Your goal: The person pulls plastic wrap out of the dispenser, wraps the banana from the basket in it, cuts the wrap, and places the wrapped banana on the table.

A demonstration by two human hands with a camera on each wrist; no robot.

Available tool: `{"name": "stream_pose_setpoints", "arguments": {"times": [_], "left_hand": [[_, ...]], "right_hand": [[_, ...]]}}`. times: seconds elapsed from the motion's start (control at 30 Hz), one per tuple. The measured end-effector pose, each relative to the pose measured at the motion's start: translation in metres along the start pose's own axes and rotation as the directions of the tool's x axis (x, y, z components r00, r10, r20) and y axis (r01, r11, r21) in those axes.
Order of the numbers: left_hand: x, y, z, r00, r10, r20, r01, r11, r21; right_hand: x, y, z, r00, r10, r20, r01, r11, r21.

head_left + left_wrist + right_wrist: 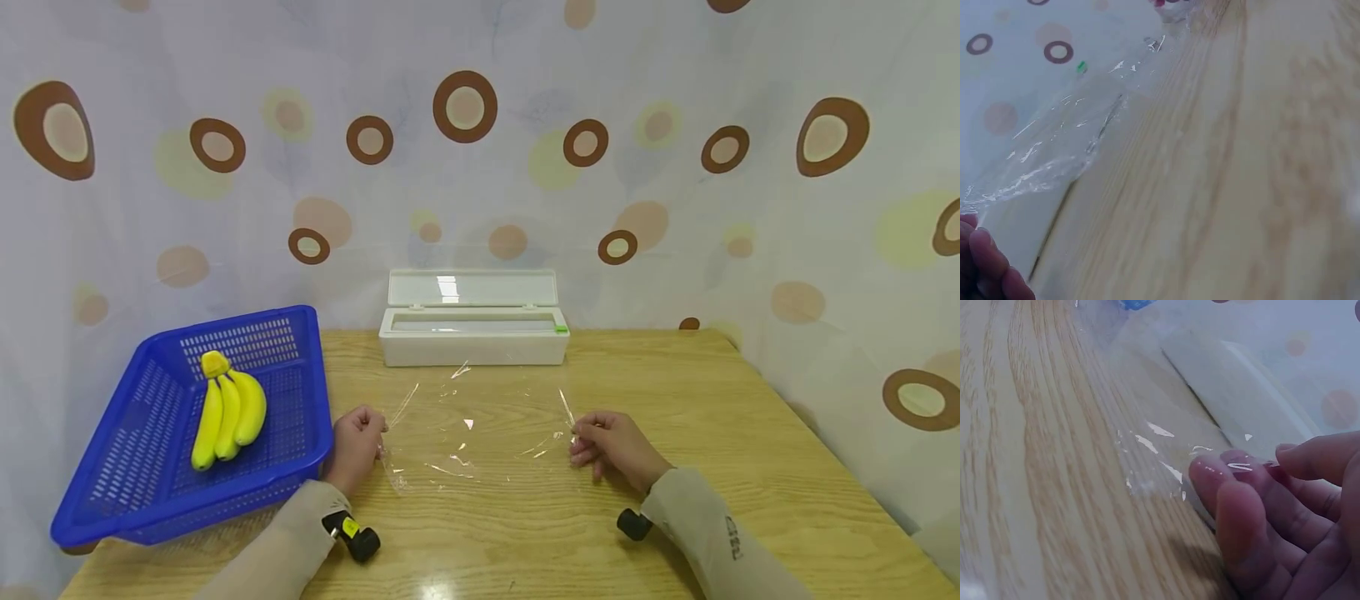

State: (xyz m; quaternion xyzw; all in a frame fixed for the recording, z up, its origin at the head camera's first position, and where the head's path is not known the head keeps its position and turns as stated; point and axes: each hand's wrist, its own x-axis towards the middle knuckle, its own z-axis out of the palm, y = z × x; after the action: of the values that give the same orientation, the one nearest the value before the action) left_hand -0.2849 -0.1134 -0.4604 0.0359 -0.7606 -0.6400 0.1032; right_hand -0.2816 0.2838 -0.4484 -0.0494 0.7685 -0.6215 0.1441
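A sheet of clear plastic wrap (468, 442) is stretched between both hands over the wooden table; its glints show in every view. My left hand (358, 446) pinches the left edge of the sheet, close to the basket's corner. On the opposite edge, my right hand (611, 446) pinches the film between thumb and index finger, its other fingers (1241, 512) loosely bent beneath. Behind the sheet stands a white wrap dispenser box (474, 350) with its clear lid (472, 287) raised and a green slider (561, 329) at its right end.
A blue plastic basket (318, 400) stands at the left, holding a bunch of yellow bananas (228, 412). The wooden table (750, 467) extends to the right. A patterned curtain (465, 200) hangs behind the table.
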Motion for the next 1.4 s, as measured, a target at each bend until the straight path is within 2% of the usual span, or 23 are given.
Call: {"name": "stream_pose_setpoints", "arguments": {"times": [0.23, 0.37, 0.53, 0.67, 0.8, 0.97, 1.13, 1.27, 1.4], "left_hand": [[0.001, -0.001, -0.003, 1.000, 0.007, 0.007, -0.007, 1.000, 0.020], [0.000, -0.001, -0.004, 1.000, 0.009, 0.005, -0.009, 0.999, 0.052], [0.000, -0.001, -0.004, 1.000, 0.012, 0.002, -0.012, 0.997, 0.073], [0.000, -0.001, -0.005, 1.000, 0.028, -0.003, -0.027, 0.993, 0.118], [0.000, 0.001, -0.007, 0.999, 0.047, 0.001, -0.046, 0.979, 0.198], [0.001, 0.003, -0.010, 0.999, 0.045, 0.008, -0.045, 0.954, 0.296], [0.001, 0.005, -0.011, 0.999, 0.039, 0.017, -0.042, 0.930, 0.365], [0.001, 0.004, -0.009, 0.999, 0.034, 0.000, -0.031, 0.926, 0.376], [-0.002, 0.007, -0.006, 0.998, 0.062, 0.019, -0.064, 0.932, 0.357]], "right_hand": [[-0.004, 0.001, -0.003, 1.000, 0.017, -0.001, -0.017, 1.000, 0.001], [-0.006, -0.002, -0.003, 0.999, 0.036, -0.030, -0.036, 0.999, -0.012], [-0.007, -0.005, -0.004, 0.994, 0.068, -0.087, -0.074, 0.995, -0.060], [-0.007, -0.005, -0.007, 0.995, 0.073, -0.070, -0.080, 0.991, -0.109], [-0.007, -0.004, -0.011, 0.995, 0.087, -0.045, -0.093, 0.987, -0.134], [-0.005, -0.004, -0.013, 0.985, 0.139, -0.100, -0.154, 0.975, -0.160], [-0.005, -0.008, -0.011, 0.980, 0.146, -0.138, -0.172, 0.965, -0.200], [-0.003, -0.010, -0.009, 0.977, 0.151, -0.150, -0.179, 0.964, -0.197], [0.000, -0.010, -0.009, 0.978, 0.141, -0.152, -0.168, 0.968, -0.187]]}}
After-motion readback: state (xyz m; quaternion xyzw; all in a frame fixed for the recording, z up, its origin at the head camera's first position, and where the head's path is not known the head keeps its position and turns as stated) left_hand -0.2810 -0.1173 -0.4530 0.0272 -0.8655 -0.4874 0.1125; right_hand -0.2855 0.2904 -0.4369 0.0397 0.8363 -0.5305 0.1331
